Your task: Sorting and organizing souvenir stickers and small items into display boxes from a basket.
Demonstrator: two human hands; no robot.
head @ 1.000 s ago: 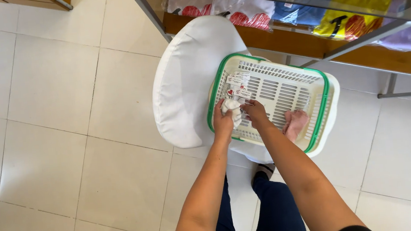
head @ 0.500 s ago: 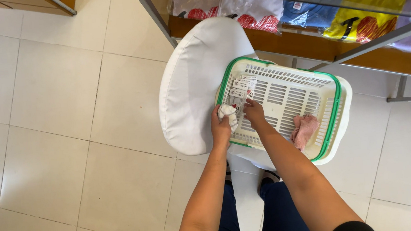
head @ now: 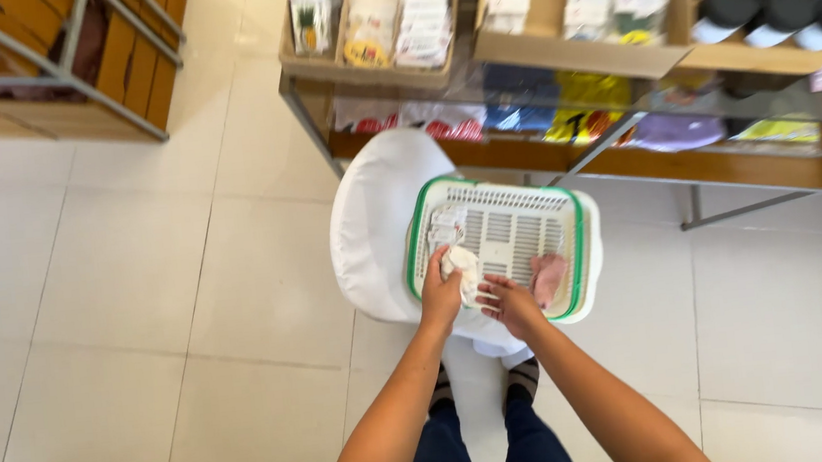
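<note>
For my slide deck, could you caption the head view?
Left hand holds a white packet over a basket; right hand beside it.

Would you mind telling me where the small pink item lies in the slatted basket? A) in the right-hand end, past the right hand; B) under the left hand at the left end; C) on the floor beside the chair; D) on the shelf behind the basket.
A: the pink item rests inside the white basket with the green rim at its right end, just beyond the right hand, while the left hand grips a white bundle at the left.
</note>
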